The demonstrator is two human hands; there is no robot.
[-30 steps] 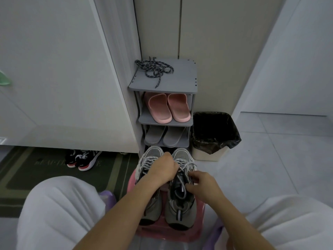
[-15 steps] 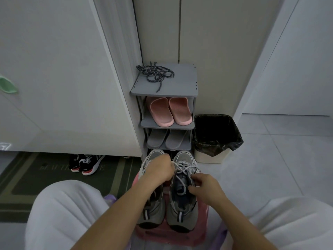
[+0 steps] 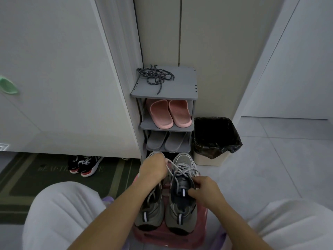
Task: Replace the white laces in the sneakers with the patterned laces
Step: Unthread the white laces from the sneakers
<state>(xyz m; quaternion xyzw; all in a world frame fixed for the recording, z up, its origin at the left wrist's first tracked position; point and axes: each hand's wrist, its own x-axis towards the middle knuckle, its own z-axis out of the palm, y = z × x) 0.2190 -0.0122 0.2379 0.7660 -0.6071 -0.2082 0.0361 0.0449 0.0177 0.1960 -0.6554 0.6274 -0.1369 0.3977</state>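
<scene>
Two grey sneakers stand side by side on a pink stool (image 3: 201,231) between my knees. The right sneaker (image 3: 182,213) has loosened white laces (image 3: 180,168) across its top. My left hand (image 3: 153,170) grips a strand of the white lace and pulls it up to the left, covering the toe of the left sneaker (image 3: 149,213). My right hand (image 3: 205,190) pinches the tongue and collar of the right sneaker. The patterned dark laces (image 3: 155,78) lie in a loose pile on top of the grey shoe rack (image 3: 180,87).
The rack holds pink slippers (image 3: 169,112) and grey slippers (image 3: 165,141) on lower shelves. A bin with a black liner (image 3: 214,138) stands right of it. Black and red shoes (image 3: 84,164) sit on a green mat (image 3: 36,177) at left. My white-clad knees flank the stool.
My left hand has drawn the white lace further out of the right sneaker, and my right hand has moved down onto the tongue. The view has tilted slightly upward.
</scene>
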